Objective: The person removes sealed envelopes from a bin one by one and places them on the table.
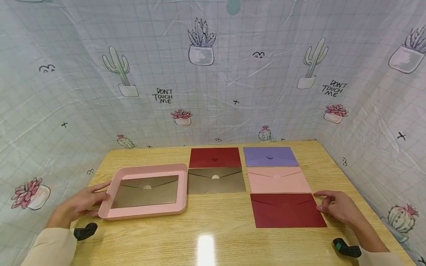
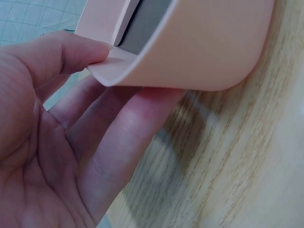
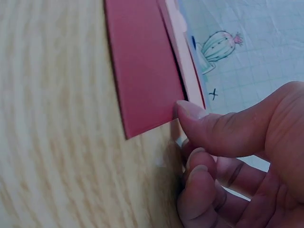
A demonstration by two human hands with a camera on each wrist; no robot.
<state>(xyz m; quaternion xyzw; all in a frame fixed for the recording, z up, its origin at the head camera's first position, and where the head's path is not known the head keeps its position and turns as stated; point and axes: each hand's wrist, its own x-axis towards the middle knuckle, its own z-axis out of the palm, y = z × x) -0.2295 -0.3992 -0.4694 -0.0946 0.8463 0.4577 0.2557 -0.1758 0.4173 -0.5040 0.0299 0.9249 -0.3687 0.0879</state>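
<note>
A pink tray (image 1: 143, 215) at the left side of the table holds a brownish-gold envelope (image 1: 146, 195). My left hand (image 1: 81, 203) grips the tray's left end; in the left wrist view the thumb lies over the rim and other fingers are against the outside and underneath. A dark red envelope (image 1: 287, 214) lies at the front right, flap fold towards the back. My right hand (image 1: 341, 207) pinches its back right corner, with the other fingers curled beside the edge. Part of that grip is hidden in the right wrist view.
Behind the front red envelope lie a light pink envelope (image 1: 279, 181) and a purple envelope (image 1: 271, 157). Left of these are another dark red envelope (image 1: 214, 155) and another brownish-gold envelope (image 1: 216, 184). A cactus-print cloth (image 1: 219, 81) stands around the wooden table (image 1: 159, 240).
</note>
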